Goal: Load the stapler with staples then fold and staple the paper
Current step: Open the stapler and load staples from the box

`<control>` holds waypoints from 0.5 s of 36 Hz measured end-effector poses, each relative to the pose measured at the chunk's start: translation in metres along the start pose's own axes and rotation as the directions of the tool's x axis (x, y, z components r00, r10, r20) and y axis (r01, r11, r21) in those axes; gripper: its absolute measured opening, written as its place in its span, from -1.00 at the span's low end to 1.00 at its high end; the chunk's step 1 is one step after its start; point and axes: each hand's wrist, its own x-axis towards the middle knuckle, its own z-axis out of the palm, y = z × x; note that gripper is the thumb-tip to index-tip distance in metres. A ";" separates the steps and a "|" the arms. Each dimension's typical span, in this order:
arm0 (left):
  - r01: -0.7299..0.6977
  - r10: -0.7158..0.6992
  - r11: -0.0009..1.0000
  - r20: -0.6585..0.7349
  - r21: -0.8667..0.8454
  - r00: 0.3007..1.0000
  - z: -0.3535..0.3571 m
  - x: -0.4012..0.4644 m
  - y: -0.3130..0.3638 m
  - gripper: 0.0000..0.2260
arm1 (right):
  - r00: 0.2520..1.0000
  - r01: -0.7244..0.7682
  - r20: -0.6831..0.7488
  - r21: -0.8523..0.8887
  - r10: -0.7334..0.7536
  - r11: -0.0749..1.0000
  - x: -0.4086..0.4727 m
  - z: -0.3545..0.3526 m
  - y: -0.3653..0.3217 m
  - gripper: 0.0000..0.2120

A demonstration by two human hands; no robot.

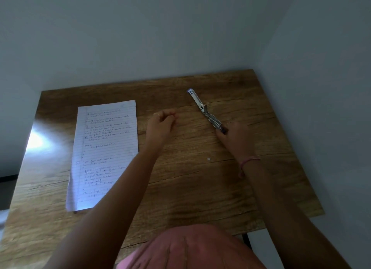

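A metal stapler lies swung fully open on the wooden table, stretched from far left to near right. My right hand grips its near end. My left hand hovers at the middle of the table with fingers curled and fingertips pinched together; whether staples are between them is too small to tell. A lined sheet of paper with handwriting lies flat to the left, my left forearm crossing its near right corner.
A small white speck lies on the table between my arms. Walls close in behind and to the right of the table. Glare falls on the table's left edge.
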 end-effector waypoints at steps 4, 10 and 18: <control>-0.026 0.028 0.999 -0.065 0.033 0.998 -0.008 -0.001 -0.006 -0.86 | 1.000 0.004 -0.028 -0.041 -0.005 0.999 -0.002 -0.001 0.000 -0.73; -0.046 0.074 0.986 -0.170 0.162 0.983 -0.016 -0.002 -0.011 -0.88 | 1.000 0.002 0.009 -0.057 -0.002 0.998 -0.003 0.003 0.006 -0.63; -0.089 0.180 0.916 -0.203 0.391 0.962 -0.022 0.001 -0.024 -0.74 | 0.999 -0.009 0.036 0.019 0.008 1.000 -0.005 0.002 0.011 -0.49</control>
